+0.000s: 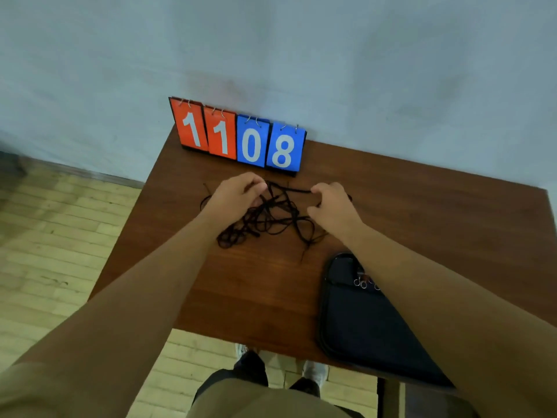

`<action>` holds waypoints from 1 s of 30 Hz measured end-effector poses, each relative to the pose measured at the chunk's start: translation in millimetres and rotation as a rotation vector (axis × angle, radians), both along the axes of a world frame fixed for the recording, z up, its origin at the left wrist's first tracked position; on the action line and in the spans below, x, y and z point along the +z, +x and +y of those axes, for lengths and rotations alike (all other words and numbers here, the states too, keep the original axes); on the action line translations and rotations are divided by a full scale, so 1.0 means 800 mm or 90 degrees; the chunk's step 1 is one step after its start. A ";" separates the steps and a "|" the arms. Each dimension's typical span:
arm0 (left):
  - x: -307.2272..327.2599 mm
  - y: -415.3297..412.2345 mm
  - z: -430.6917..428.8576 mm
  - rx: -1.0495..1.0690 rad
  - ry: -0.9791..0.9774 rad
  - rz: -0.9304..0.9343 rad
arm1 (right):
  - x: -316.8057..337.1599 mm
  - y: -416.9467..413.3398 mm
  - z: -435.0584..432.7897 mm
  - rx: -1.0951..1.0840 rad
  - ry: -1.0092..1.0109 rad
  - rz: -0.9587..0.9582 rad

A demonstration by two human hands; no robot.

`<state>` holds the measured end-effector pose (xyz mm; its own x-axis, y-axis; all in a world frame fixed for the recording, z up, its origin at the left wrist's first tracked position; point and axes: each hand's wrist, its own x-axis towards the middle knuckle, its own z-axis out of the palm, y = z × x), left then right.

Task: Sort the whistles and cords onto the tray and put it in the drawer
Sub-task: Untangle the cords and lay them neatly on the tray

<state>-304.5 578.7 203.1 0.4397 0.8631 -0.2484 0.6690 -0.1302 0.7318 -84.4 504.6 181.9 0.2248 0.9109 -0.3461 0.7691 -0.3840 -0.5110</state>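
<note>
Cords [272, 220] are lying in a loose black tangle on the brown table [437, 212], just in front of the flip scoreboard [241, 138], which is showing 11 in orange and 08 in blue. Both hands are working at the side of the tangle nearest the scoreboard. The left hand [233, 196] is pinching a strand between curled fingers and thumb at the tangle's left edge. The right hand [333, 206] is gripping another strand at the right edge, its fingers curling round it, and a short length is running between the two hands. Loose ends are trailing out of the heap on the side away from the scoreboard. Farther from the scoreboard, toward the right of the view and at the table's near edge, a dark tray [355, 324] is sitting flat, with the right forearm [437, 300] crossing over much of it. Inside the tray, at the end nearer the scoreboard, a few small metal rings [362, 284] are showing beside the forearm. I cannot tell whether whistles are hanging on them, since the arm is hiding the rest.
</note>
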 end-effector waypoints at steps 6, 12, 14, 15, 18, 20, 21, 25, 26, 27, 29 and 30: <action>0.093 -0.002 0.003 -0.079 0.038 -0.109 | 0.097 -0.020 0.017 0.013 0.122 0.225; 0.159 0.012 -0.008 -0.085 0.066 -0.146 | 0.148 -0.042 0.007 0.019 0.138 0.455; 0.174 0.012 -0.010 -0.060 0.095 -0.158 | 0.151 -0.040 0.002 -0.005 0.173 0.483; 0.180 0.012 -0.011 -0.046 0.110 -0.157 | 0.154 -0.038 0.000 -0.018 0.189 0.492; 0.191 0.014 -0.015 0.015 0.147 -0.179 | 0.160 -0.027 -0.008 -0.031 0.220 0.500; 0.192 0.016 -0.019 0.080 0.165 -0.182 | 0.161 -0.014 -0.016 -0.031 0.220 0.465; 0.191 0.017 -0.021 0.115 0.174 -0.175 | 0.161 -0.007 -0.020 -0.033 0.215 0.446; 0.174 0.017 -0.025 0.196 0.176 -0.143 | 0.167 0.026 -0.035 -0.062 0.212 0.375; 0.169 0.015 -0.024 0.209 0.175 -0.132 | 0.167 0.035 -0.038 -0.065 0.213 0.357; 0.164 0.013 -0.024 0.220 0.173 -0.120 | 0.168 0.043 -0.041 -0.067 0.213 0.336; 0.153 0.011 -0.023 0.234 0.165 -0.094 | 0.169 0.056 -0.046 -0.067 0.202 0.294; 0.148 0.011 -0.024 0.229 0.154 -0.083 | 0.169 0.060 -0.049 -0.066 0.197 0.282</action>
<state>-295.9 559.8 321.9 0.1154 0.9932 0.0175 0.6073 -0.0845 0.7900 -36.0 465.5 317.0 0.2127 0.9659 -0.1477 0.4204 -0.2269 -0.8785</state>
